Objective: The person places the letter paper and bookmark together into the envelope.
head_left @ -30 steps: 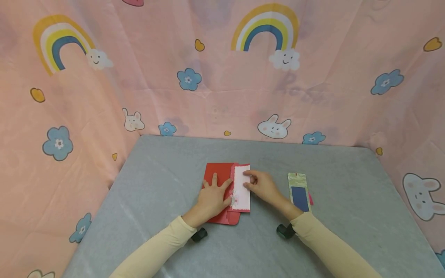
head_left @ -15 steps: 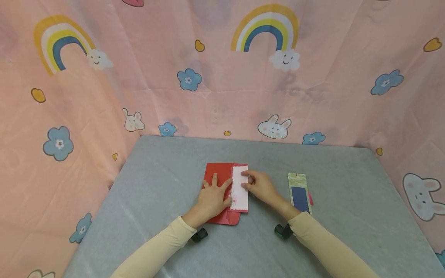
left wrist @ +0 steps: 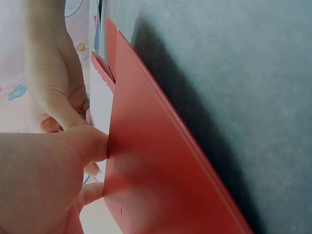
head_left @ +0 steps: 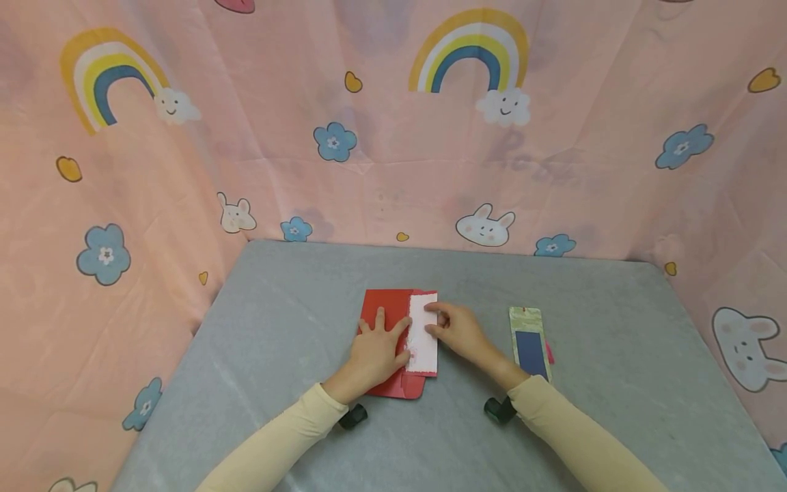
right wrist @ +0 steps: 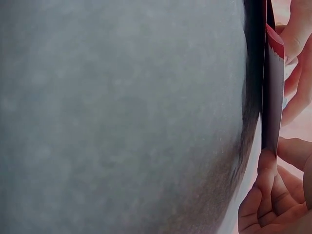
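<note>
A red envelope (head_left: 389,303) lies flat on the table, its flap side toward the right. My left hand (head_left: 374,350) rests on it with spread fingers, and the left wrist view shows the thumb at the envelope's edge. Out of the right side sticks a white card with pink edges (head_left: 422,342), overlapping the envelope. Between thumb and fingers, my right hand (head_left: 462,332) pinches the card's outer edge; the right wrist view shows the card (right wrist: 274,92) edge-on above that grip. The card's left part is hidden.
Right of the hands lies a green-and-blue flat packet (head_left: 530,350), partly behind my right forearm, with a bit of pink (head_left: 550,352) poking out beside it. A pink patterned curtain (head_left: 393,184) hangs around the grey table (head_left: 295,301).
My right hand has moved slightly left with the card, so less of it sticks out past the envelope. The left hand has stayed put.
</note>
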A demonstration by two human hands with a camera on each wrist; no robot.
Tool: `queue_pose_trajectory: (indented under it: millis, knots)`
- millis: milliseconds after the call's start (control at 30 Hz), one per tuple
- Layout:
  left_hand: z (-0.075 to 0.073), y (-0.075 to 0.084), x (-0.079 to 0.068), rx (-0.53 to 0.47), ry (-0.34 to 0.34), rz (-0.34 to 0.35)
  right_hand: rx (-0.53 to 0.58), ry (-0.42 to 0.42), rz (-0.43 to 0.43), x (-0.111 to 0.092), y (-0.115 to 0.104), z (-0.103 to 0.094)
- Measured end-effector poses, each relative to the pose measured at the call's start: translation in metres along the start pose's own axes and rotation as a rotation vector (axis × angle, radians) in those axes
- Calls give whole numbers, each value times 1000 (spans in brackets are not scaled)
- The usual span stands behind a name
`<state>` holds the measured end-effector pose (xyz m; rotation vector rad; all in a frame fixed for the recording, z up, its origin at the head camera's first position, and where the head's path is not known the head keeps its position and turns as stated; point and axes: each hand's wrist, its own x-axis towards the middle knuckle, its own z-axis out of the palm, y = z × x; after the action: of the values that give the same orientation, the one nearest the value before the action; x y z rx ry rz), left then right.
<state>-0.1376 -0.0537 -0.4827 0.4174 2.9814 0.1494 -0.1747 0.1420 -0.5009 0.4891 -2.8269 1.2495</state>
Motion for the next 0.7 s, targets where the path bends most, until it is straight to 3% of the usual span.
queue_pose_trajectory:
  millis: [333, 700]
  knots:
    - [1, 1, 0, 17, -4, 1, 9, 6, -28, -5, 6, -2]
    - [2, 1, 1, 6, -11, -3, 47, -12, 14, -13, 16, -13]
